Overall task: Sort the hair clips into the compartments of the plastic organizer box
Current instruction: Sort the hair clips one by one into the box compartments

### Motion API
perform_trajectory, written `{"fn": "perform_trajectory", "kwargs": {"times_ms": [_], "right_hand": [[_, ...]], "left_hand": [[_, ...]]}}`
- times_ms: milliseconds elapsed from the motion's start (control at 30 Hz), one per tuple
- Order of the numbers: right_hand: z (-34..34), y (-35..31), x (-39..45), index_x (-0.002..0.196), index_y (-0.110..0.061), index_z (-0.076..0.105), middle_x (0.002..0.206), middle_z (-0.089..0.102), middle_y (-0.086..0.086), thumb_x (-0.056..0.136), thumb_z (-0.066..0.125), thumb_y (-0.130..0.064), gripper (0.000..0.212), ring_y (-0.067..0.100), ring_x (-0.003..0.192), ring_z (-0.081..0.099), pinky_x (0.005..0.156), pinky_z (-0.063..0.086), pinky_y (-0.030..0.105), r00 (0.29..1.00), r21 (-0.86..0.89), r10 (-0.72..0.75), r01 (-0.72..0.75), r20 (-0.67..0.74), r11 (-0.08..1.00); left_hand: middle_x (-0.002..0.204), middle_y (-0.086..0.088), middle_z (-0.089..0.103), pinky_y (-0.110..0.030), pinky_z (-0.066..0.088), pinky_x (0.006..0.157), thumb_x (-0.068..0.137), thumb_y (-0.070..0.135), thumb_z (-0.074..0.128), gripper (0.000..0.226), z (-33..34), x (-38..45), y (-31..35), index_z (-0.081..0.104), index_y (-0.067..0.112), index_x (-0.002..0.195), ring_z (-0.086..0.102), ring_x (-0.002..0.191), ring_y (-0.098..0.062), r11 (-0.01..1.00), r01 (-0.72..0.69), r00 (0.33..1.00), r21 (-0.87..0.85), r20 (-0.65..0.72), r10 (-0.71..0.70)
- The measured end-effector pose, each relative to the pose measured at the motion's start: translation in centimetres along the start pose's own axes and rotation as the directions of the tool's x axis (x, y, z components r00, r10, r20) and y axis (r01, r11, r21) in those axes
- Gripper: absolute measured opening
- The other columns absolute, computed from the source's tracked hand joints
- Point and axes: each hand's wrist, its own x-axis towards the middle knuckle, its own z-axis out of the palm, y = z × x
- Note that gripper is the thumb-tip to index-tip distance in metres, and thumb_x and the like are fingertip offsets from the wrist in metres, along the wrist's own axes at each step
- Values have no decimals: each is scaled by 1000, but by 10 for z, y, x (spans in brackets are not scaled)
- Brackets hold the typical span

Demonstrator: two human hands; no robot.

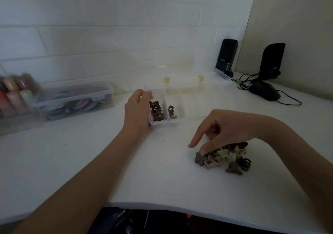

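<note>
At nine o'clock, a clear lidded box [75,100] of colourful bands; at two o'clock, two black speakers [227,57] and a mouse [264,93].

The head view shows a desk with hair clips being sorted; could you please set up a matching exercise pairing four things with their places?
Things:
1. organizer box
2. pile of hair clips
3. mouse
4. closed box of hair ties

Places:
A. far right, beside the speakers
B. under the right hand
C. far left, against the wall
D. at the left hand, lid open

Pairs: 1-D, 2-B, 3-A, 4-C
</note>
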Motion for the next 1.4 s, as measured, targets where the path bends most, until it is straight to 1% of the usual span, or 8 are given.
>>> {"fn": "perform_trajectory", "kwargs": {"times_ms": [133,433,533,667,900,1033,1233,1400], "right_hand": [[3,-2,3,84,-28,76,45,40,-3,78,71,-35,11,9,44,30,47,26,16,1000,-49,16,-15,3,999],[3,-3,7,77,-24,73,43,39,-7,80,69,-30,8,9,42,30,48,28,16,964,-98,-117,96,-237,991],[1,-6,5,79,-19,73,42,41,-7,80,69,-27,9,7,39,27,45,26,12,851,-82,-185,166,-491,983],[2,-10,7,78,-17,74,43,40,-1,80,69,-26,10,8,41,27,44,25,11,633,-97,-187,175,-751,980],[15,-12,17,71,-33,71,44,36,-19,81,64,-39,14,1,45,34,43,27,16,428,-426,-288,-270,-856,863],[16,-11,25,65,-23,71,48,60,-4,82,65,-32,20,17,47,55,42,39,20,488,-608,-408,-376,-772,699],[17,-26,42,40,-23,44,35,28,-3,38,84,-10,43,16,42,20,52,19,21,665,-702,-275,-542,-694,462],[20,-23,46,75,-26,62,56,37,-7,89,57,-19,16,16,60,39,65,24,28,713,-697,-182,-542,-677,469]], "left_hand": [[63,6,47,-15,37,57,77,38,40,39,1,1,-1,58,3,81,45,51,5,995,61,998,-81,-15,-62],[67,4,46,-6,33,48,80,31,43,39,2,-4,3,55,-5,85,43,50,3,998,-16,998,-58,53,19],[73,11,47,2,38,55,90,3,54,6,2,-10,2,54,5,95,50,58,17,996,-91,983,0,160,90],[77,13,48,3,39,57,91,0,52,30,3,-17,4,48,29,85,51,60,21,988,-148,966,-41,210,153],[56,15,47,-10,32,48,84,25,44,16,9,-23,16,43,20,69,41,52,-1,974,-157,968,-163,169,185],[64,9,47,-7,33,50,80,37,39,28,10,-26,19,46,11,76,47,55,2,957,-255,942,-137,187,278],[63,6,47,-5,34,50,90,19,44,21,10,-26,20,47,21,70,48,53,4,967,-183,959,-176,186,215],[64,7,47,-4,35,50,93,14,43,26,8,-28,23,45,24,69,48,53,6,969,-180,961,-168,183,210]]}}
